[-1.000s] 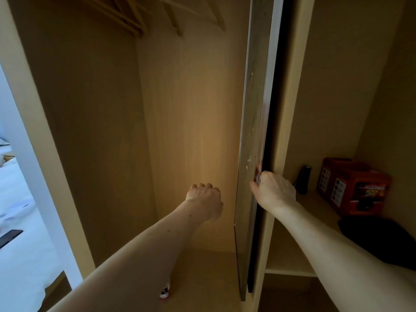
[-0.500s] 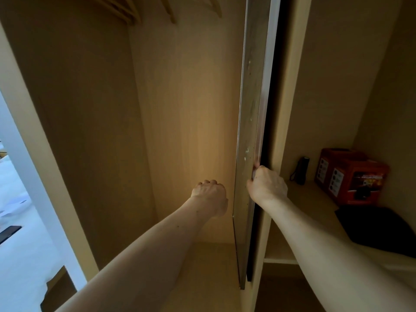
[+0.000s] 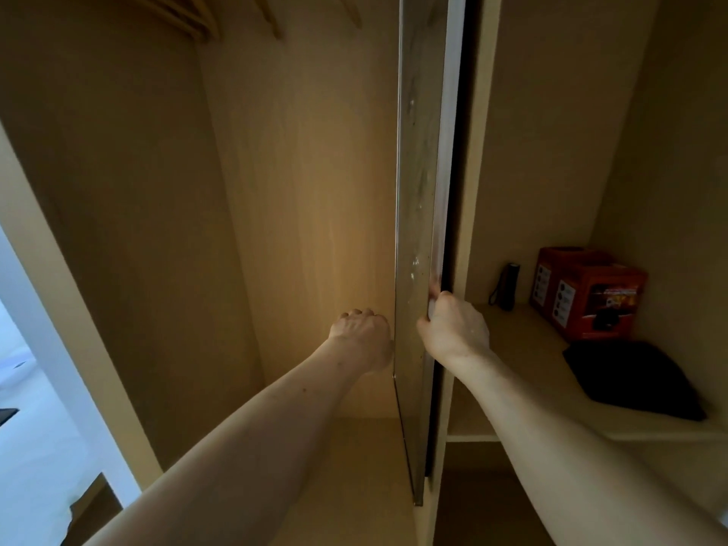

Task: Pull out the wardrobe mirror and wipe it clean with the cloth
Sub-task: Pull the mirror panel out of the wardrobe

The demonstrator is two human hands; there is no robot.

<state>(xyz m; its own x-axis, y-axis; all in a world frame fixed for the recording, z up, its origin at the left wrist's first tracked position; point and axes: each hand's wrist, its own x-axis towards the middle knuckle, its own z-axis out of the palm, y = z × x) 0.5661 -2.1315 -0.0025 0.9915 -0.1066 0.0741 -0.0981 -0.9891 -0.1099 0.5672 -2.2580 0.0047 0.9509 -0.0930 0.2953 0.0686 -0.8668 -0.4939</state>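
The mirror (image 3: pixel 419 191) stands tall, thin edge toward the person, between the two sides of the wardrobe (image 3: pixel 118 230). The right grip (image 3: pixel 453 329) holds its front edge, so the pull comes straight back. The left grip (image 3: pixel 362 336) is curled just beside it; what it holds is hidden.

The mirror (image 3: pixel 418 230) stood edge-on, its face barely seen and its top cut off by the upper edge. The fingers of the right hand (image 3: pixel 453 333) went out of sight behind the mirror's far side. The left hand (image 3: pixel 362 336) showed only its back, fingers curled away; whether it held anything could not be told. The hangers (image 3: pixel 197 17) were cut off above. The labels on the red box (image 3: pixel 591 293) were too small to read. A black heap (image 3: pixel 630 384) on the shelf (image 3: pixel 524 360) could not be identified, nor a dark thing (image 3: pixel 7 414) cut by the left edge.
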